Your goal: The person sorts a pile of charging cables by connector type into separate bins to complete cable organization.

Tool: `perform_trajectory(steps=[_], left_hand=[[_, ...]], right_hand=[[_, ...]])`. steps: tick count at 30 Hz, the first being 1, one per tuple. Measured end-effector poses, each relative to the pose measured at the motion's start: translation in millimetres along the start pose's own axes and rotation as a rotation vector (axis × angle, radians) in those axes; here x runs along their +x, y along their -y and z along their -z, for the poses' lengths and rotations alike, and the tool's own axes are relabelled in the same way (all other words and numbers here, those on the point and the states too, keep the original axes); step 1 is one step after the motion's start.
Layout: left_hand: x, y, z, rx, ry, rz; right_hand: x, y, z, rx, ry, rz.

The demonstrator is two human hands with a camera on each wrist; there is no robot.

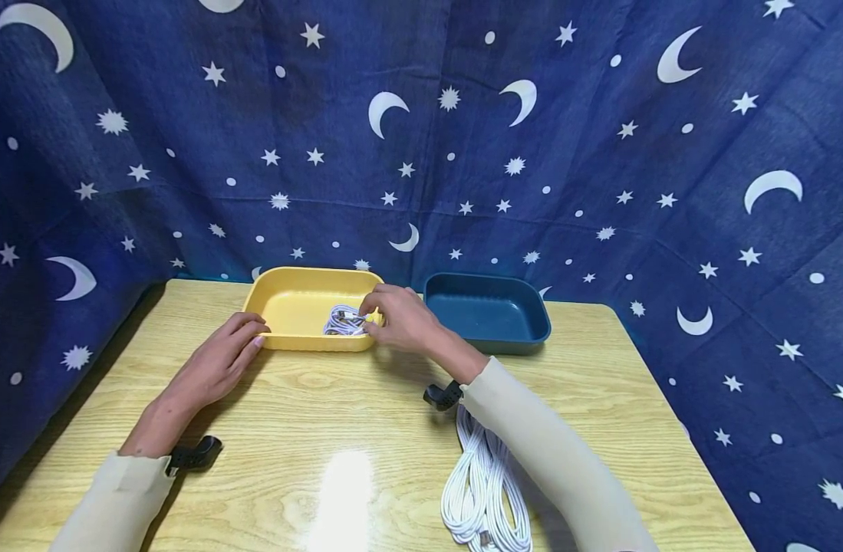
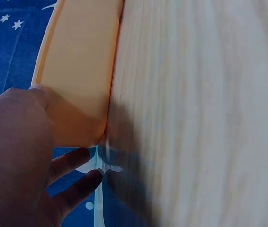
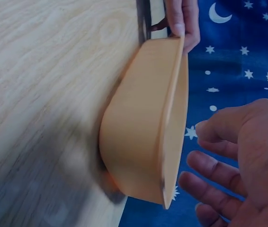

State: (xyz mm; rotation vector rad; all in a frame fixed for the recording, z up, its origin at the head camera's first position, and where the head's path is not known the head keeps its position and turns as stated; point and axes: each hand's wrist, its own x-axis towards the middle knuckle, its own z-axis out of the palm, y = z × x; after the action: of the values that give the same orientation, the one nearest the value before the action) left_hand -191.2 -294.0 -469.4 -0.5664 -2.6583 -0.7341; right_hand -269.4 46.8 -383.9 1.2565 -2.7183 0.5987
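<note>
A yellow tray (image 1: 317, 343) stands at the back of the table, with a small coiled white cable (image 1: 340, 322) in its right front corner. My left hand (image 1: 217, 360) holds the tray's left front corner, thumb against the front wall and fingers at the rim; its lower fingers reach past the tray's end in the left wrist view. Over the right end is my right hand (image 1: 403, 318), its fingers close by the coiled cable. In the right wrist view that hand (image 3: 247, 165) has loosely bent, spread fingers with nothing seen between them.
A dark blue tray (image 1: 511, 346) stands to the right of the yellow one. A larger bundle of white cable (image 1: 465, 491) lies on the wooden table (image 1: 269, 460), partly under my right forearm. A star-and-moon cloth (image 1: 428, 138) hangs behind and at both sides.
</note>
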Motion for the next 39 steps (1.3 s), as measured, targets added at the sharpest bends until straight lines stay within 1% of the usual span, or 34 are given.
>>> perform_trajectory(steps=[3, 5, 10, 14, 17, 21, 25, 28, 35, 39], left_hand=[[-0.1, 0.4, 0.1, -0.004, -0.005, -0.011], [-0.3, 0.0, 0.2, -0.005, -0.006, -0.021], [-0.6, -1.8, 0.7, -0.003, -0.004, -0.013], [-0.7, -2.0, 1.3, 0.001, -0.004, -0.006], [-0.2, -1.8, 0.9, -0.001, -0.004, -0.018], [0.2, -1.8, 0.2, -0.002, -0.010, -0.031], [-0.4, -2.5, 0.0, -0.003, -0.008, -0.026], [-0.6, -3.2, 0.0, 0.000, -0.003, -0.020], [-0.7, -2.8, -0.6, 0.005, 0.002, -0.011], [-0.5, -2.1, -0.4, 0.002, 0.004, -0.011]], right_hand=[[-8.0, -1.6, 5.7, 0.042, -0.007, 0.014], [-14.0, -3.2, 8.6, 0.049, -0.009, 0.019], [-28.4, -5.1, 14.2, 0.062, -0.004, 0.021], [-40.3, -3.5, 18.5, 0.089, 0.016, 0.025], [-50.1, -3.2, 19.2, 0.115, 0.023, 0.014], [-62.9, -4.0, 17.8, 0.176, 0.011, -0.002], [-75.4, -4.4, 17.3, 0.238, 0.006, 0.000], [-85.1, -3.9, 18.2, 0.263, 0.009, -0.006], [-109.9, -6.4, 19.9, 0.302, 0.033, 0.029], [-123.0, -11.2, 20.5, 0.299, 0.074, 0.044]])
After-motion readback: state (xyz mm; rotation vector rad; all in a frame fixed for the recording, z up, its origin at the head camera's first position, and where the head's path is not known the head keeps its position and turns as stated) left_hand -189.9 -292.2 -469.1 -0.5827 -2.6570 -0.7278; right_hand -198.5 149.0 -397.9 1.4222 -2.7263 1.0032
